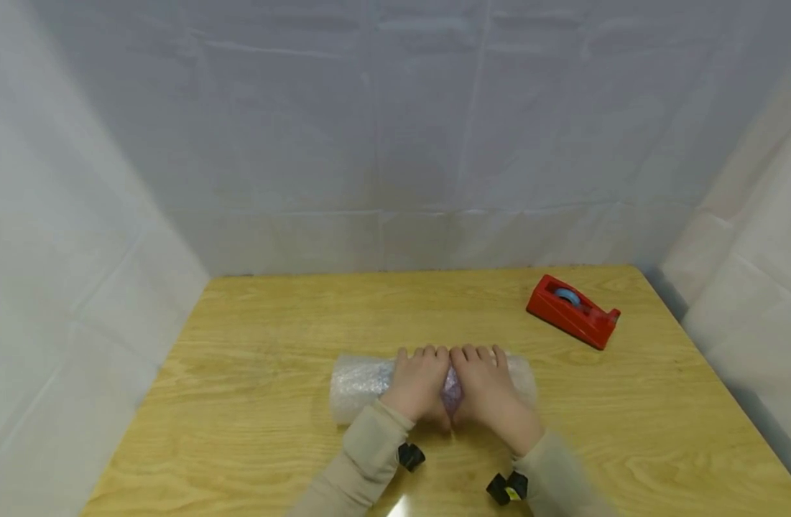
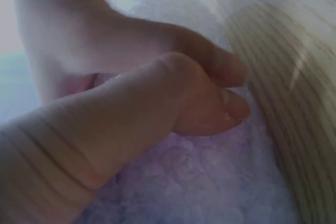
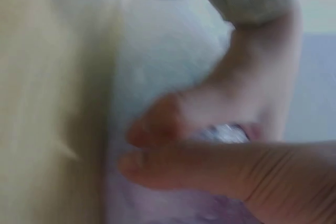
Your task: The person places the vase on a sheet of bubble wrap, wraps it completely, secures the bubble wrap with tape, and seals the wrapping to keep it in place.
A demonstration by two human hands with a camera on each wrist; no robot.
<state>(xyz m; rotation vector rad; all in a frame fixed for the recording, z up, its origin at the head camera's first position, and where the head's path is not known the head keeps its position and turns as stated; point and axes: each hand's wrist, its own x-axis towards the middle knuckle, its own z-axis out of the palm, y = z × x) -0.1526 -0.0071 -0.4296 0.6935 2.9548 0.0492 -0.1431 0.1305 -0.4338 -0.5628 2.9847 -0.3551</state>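
Observation:
A roll of clear bubble wrap (image 1: pixel 358 388) lies crosswise on the wooden table, with a purple tint showing between the hands. Around its middle curls my left hand (image 1: pixel 421 382), fingers over the far side and thumb on the near side. My right hand (image 1: pixel 488 388) grips the roll just beside it in the same way, the two index fingers close together. In the left wrist view both thumbs lie side by side on the bubble wrap (image 2: pixel 194 182). The right wrist view is blurred but shows the thumbs close together too. What the wrap encloses is hidden.
A red tape dispenser (image 1: pixel 572 312) with a blue-cored tape roll stands at the back right of the table (image 1: pixel 253 323). White sheeting (image 1: pixel 421 143) hangs behind the table and along both sides. Black wrist camera mounts (image 1: pixel 410 457) sit under the sleeves.

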